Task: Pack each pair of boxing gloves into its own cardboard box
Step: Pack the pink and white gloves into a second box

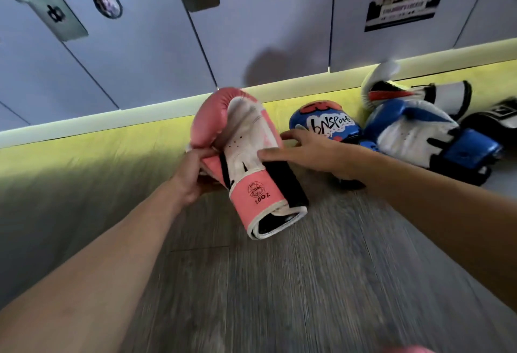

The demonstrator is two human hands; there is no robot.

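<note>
Left hand (193, 176) curled — gripping, right hand (313, 154) outstretched

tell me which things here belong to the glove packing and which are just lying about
Job: pink glove, gripped by left hand, right hand touching it; blue bnsport glove; blue and white gloves; black glove.
Lying about: locker doors, poster, number stickers. No box in view.
</note>
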